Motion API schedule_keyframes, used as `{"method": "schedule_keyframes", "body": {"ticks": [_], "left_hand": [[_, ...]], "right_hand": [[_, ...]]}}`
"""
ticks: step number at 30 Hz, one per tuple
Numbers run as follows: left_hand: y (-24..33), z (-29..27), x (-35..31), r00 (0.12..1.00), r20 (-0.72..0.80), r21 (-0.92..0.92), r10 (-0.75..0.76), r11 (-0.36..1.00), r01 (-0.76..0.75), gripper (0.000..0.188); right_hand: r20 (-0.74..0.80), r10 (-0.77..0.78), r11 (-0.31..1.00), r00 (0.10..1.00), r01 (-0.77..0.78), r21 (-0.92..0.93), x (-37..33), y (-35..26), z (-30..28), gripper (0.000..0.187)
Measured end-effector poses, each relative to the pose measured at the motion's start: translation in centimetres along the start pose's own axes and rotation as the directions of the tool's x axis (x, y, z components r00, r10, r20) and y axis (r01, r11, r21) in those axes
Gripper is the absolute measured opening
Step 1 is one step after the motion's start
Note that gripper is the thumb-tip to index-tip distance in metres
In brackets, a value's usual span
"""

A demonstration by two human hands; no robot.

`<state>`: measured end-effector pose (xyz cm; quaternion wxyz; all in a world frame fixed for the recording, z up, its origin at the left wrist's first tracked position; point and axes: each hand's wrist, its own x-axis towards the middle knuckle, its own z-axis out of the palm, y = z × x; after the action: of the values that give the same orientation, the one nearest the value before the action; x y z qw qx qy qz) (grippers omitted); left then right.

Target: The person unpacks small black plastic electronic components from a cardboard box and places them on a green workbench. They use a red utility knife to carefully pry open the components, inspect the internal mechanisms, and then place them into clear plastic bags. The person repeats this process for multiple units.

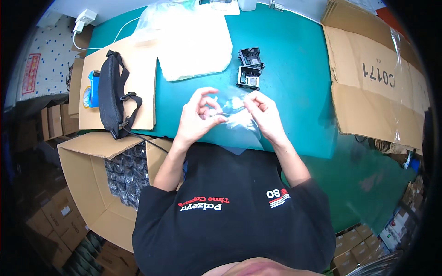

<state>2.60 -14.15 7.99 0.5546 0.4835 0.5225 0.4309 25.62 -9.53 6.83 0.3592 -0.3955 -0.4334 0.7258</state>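
Observation:
A small clear plastic bag (244, 126) with whitish contents is stretched between my two hands, above the near part of the green table. My left hand (197, 117) is curled at the bag's left side, thumb and fingers closing on its edge. At the upper right corner, my right hand (265, 116) pinches the bag between thumb and fingertips. Glare on the film hides what exactly lies inside. Just beyond my hands stand two black open plastic housings (249, 77), one behind the other.
A large white plastic bag (195, 43) lies at the back. On the left, a black belt bag (110, 94) rests on a cardboard sheet (142, 92) beside a blue item. An open carton (87, 184) with wrapped dark parts stands below. Another carton (368, 73) is at right.

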Motion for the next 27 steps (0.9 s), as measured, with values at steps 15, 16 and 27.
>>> {"method": "schedule_keyframes", "body": {"ticks": [15, 16, 27], "left_hand": [[-3.4, 0.0, 0.2, 0.99, 0.117, -0.532, -0.078, 0.837, 0.129, 0.032], [-3.6, -0.4, 0.3, 0.982, 0.171, -0.602, -0.079, 0.781, 0.168, 0.032], [-3.3, 2.7, -1.2, 0.99, 0.009, -0.435, -0.14, 0.891, 0.13, 0.015]], "right_hand": [[0.432, 0.19, 0.646, 0.882, -0.443, 0.622, -1.1, 2.1, -3.8, 0.047], [0.541, 0.149, 0.634, 0.828, -0.5, 0.59, -1.0, 1.7, -3.9, 0.053], [-0.115, -0.212, 0.959, 0.97, 0.184, -0.215, -2.9, 4.9, -2.7, 0.02]]}}
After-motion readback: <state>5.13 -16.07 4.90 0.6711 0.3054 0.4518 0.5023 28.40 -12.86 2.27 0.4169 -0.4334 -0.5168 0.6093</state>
